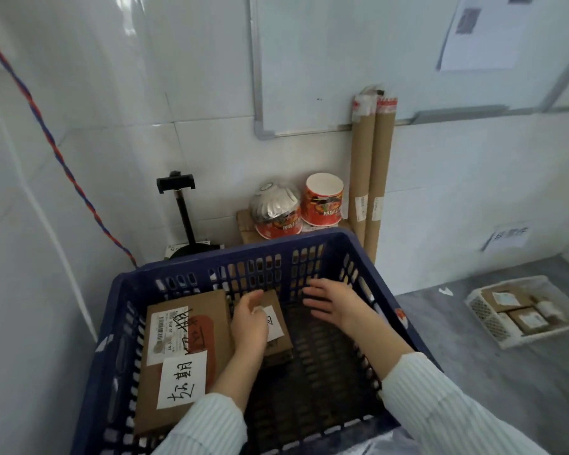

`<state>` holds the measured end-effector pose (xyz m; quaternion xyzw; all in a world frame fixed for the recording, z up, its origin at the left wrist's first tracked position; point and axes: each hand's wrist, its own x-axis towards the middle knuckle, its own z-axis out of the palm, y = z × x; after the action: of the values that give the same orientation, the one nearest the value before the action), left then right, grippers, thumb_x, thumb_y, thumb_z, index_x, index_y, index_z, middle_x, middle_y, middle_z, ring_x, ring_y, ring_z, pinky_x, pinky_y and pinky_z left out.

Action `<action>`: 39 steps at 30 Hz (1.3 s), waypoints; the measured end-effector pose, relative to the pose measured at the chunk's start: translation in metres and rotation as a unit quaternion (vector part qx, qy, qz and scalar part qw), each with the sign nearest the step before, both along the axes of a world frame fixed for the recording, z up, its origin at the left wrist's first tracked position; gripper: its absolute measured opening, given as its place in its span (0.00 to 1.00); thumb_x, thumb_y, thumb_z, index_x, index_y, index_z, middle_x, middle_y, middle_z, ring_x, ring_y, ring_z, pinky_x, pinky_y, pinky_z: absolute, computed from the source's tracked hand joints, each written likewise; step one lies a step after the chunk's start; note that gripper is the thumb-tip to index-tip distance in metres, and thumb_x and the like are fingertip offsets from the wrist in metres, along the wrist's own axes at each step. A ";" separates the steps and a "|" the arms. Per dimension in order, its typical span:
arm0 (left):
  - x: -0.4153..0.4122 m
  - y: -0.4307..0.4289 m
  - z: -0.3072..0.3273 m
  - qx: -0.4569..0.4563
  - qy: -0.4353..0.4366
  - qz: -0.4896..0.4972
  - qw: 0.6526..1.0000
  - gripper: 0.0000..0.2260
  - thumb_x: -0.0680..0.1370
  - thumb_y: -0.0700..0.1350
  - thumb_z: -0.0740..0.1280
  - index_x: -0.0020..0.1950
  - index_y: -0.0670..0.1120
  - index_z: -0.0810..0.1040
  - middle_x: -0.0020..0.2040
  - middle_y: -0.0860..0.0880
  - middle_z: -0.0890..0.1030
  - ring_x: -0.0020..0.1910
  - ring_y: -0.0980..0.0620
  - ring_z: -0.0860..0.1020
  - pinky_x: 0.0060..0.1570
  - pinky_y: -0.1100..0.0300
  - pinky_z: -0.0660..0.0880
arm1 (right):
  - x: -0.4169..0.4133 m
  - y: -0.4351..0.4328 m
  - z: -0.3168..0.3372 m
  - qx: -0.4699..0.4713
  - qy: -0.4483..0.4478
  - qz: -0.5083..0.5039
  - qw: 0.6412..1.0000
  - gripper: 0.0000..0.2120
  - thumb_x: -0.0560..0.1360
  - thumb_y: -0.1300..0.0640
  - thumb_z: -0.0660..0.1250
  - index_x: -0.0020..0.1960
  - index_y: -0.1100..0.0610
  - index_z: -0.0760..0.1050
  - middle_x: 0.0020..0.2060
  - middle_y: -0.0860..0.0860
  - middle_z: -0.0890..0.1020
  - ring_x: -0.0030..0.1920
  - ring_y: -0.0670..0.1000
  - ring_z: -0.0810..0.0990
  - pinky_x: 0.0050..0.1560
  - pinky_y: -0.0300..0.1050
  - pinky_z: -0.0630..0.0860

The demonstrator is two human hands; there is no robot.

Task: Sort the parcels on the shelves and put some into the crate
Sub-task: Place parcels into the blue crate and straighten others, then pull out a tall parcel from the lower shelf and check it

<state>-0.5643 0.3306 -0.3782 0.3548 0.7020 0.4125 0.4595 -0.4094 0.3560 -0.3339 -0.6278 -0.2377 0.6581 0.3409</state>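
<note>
Inside the blue crate (243,256) lie two parcels, flat on its slatted bottom. The small parcel (281,341) sits near the middle, directly under the left hand (248,320), which covers its left edge and part of its white label. Whether that grip is closed on the box or only resting on it cannot be told. The large parcel (184,356) lies just beside it along the crate's left wall, carrying two white labels, and the left forearm crosses its lower corner. The right hand (329,303) hangs above the crate's bare right half, clear of both parcels, its grip apart with fingers straight and spread, holding nothing. Behind the crate stand two cardboard tubes (370,178) against the tiled wall, and two red noodle cups (324,200) rest on a box. On the floor to the right sits one white basket (488,318) – several small boxes in it
</note>
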 end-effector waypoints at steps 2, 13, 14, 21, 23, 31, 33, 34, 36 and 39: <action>0.009 -0.003 0.022 0.032 -0.020 0.021 0.999 0.19 0.79 0.33 0.56 0.59 0.53 0.75 0.61 0.50 0.77 0.54 0.45 0.78 0.52 0.51 0.77 | 0.008 -0.017 0.022 0.036 0.016 -0.014 0.999 0.15 0.81 0.55 0.60 0.66 0.57 0.72 0.57 0.54 0.81 0.56 0.53 0.80 0.55 0.49 0.76; 0.141 -0.154 0.147 0.122 -0.219 -0.063 0.966 0.13 0.80 0.35 0.59 0.53 0.49 0.79 0.54 0.51 0.77 0.56 0.51 0.76 0.59 0.57 0.74 | 0.111 -0.249 0.114 0.252 -0.095 -0.219 0.938 0.10 0.79 0.62 0.60 0.55 0.57 0.79 0.44 0.52 0.83 0.42 0.51 0.82 0.43 0.38 0.77; 0.154 -0.178 0.155 0.128 -0.225 -0.085 0.962 0.13 0.80 0.34 0.58 0.55 0.47 0.78 0.53 0.50 0.77 0.52 0.52 0.76 0.54 0.61 0.76 | 0.121 -0.274 0.118 0.265 -0.107 -0.237 0.929 0.10 0.79 0.61 0.59 0.55 0.57 0.79 0.44 0.52 0.83 0.43 0.52 0.82 0.45 0.40 0.76; 0.244 -0.324 0.181 0.122 -0.268 -0.237 0.926 0.17 0.79 0.31 0.55 0.47 0.49 0.77 0.56 0.48 0.78 0.45 0.53 0.77 0.46 0.63 0.72 | 0.184 -0.443 0.147 0.329 -0.141 -0.368 0.858 0.08 0.79 0.63 0.61 0.44 0.56 0.77 0.36 0.53 0.80 0.31 0.46 0.78 0.31 0.30 0.73; 0.267 -0.359 0.186 0.117 -0.268 -0.282 0.914 0.16 0.79 0.30 0.56 0.48 0.48 0.77 0.54 0.49 0.78 0.44 0.54 0.77 0.46 0.64 0.72 | 0.201 -0.486 0.157 0.317 -0.151 -0.402 0.846 0.07 0.79 0.63 0.61 0.46 0.58 0.78 0.37 0.54 0.80 0.32 0.47 0.79 0.30 0.30 0.74; 0.345 -0.476 0.198 0.085 -0.256 -0.441 0.856 0.15 0.78 0.29 0.56 0.56 0.43 0.77 0.55 0.46 0.78 0.51 0.50 0.76 0.48 0.62 0.73 | 0.250 -0.625 0.161 0.265 -0.177 -0.525 0.789 0.07 0.80 0.61 0.61 0.50 0.58 0.78 0.42 0.54 0.82 0.36 0.48 0.79 0.33 0.33 0.75; 0.363 -0.497 0.194 0.068 -0.254 -0.468 0.844 0.14 0.79 0.30 0.57 0.55 0.44 0.77 0.57 0.45 0.78 0.51 0.50 0.77 0.47 0.61 0.73 | 0.256 -0.656 0.158 0.251 -0.174 -0.549 0.778 0.08 0.80 0.62 0.60 0.53 0.61 0.78 0.44 0.55 0.81 0.38 0.48 0.79 0.31 0.31 0.74; 0.370 -0.505 0.190 0.057 -0.253 -0.481 0.837 0.13 0.79 0.31 0.57 0.55 0.44 0.77 0.58 0.46 0.78 0.51 0.50 0.77 0.48 0.60 0.73 | 0.259 -0.670 0.156 0.243 -0.173 -0.559 0.774 0.09 0.80 0.63 0.59 0.55 0.62 0.77 0.43 0.55 0.81 0.38 0.48 0.79 0.31 0.31 0.74; 0.384 -0.517 0.183 0.035 -0.252 -0.504 0.826 0.13 0.79 0.32 0.58 0.53 0.46 0.78 0.59 0.48 0.78 0.49 0.52 0.78 0.47 0.62 0.74 | 0.263 -0.694 0.152 0.232 -0.179 -0.578 0.762 0.09 0.80 0.63 0.59 0.56 0.63 0.76 0.40 0.53 0.80 0.36 0.48 0.78 0.32 0.32 0.74; 0.398 -0.523 0.173 0.009 -0.250 -0.517 0.819 0.16 0.79 0.31 0.57 0.47 0.49 0.79 0.58 0.48 0.78 0.49 0.53 0.78 0.46 0.62 0.75 | 0.268 -0.719 0.142 0.202 -0.196 -0.601 0.748 0.09 0.81 0.61 0.58 0.55 0.61 0.77 0.40 0.52 0.81 0.37 0.49 0.78 0.38 0.37 0.75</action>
<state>-0.1665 -0.1922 -0.2048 0.5540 0.2726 0.1952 0.7620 -0.1414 -0.3634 -0.1916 -0.6729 -0.0007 0.1164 0.7305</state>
